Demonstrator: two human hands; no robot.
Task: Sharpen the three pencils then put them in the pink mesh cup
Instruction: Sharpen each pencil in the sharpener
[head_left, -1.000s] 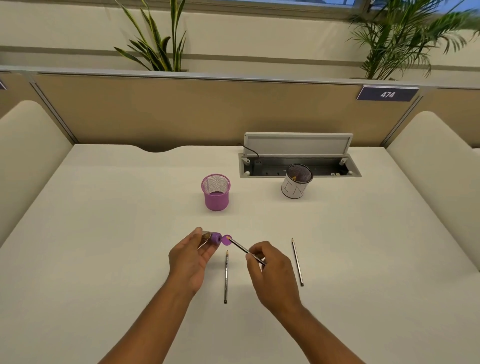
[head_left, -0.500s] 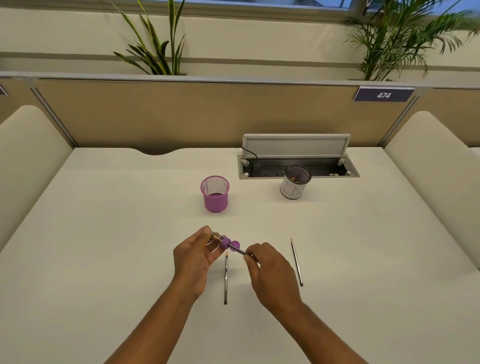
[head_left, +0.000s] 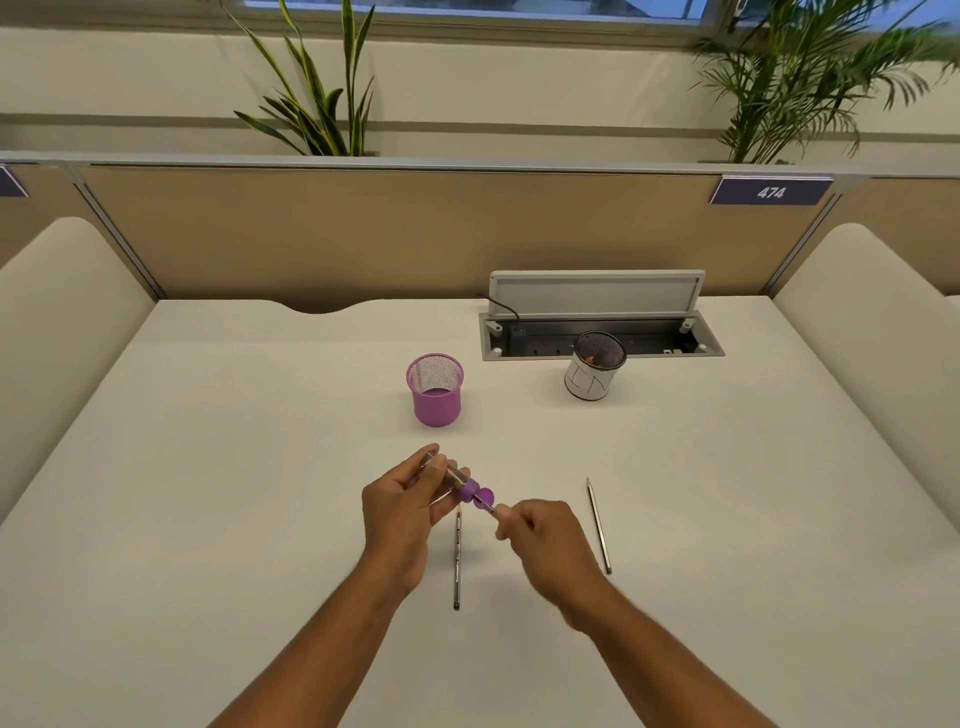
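Note:
My left hand (head_left: 402, 512) grips a sharpener (head_left: 464, 485) with a clear barrel and a purple head, held just above the white desk. My right hand (head_left: 543, 540) pinches a pencil (head_left: 487, 505) whose tip sits in the purple head; most of its shaft is hidden inside my fist. A second pencil (head_left: 457, 558) lies on the desk between my hands, tip away from me. A third pencil (head_left: 598, 525) lies to the right of my right hand. The pink mesh cup (head_left: 435, 391) stands upright beyond my hands with nothing showing in it.
A white cup with a dark mesh lining (head_left: 594, 373) stands at the back right, in front of an open cable tray (head_left: 602, 340) with its lid raised. A beige divider (head_left: 363, 234) closes the desk's far edge. Padded panels flank both sides.
My right hand has slid along the pencil toward the sharpener, so less shaft shows. The sharpener has tilted, its clear end now raised to the left. The two pencils on the desk lie unmoved.

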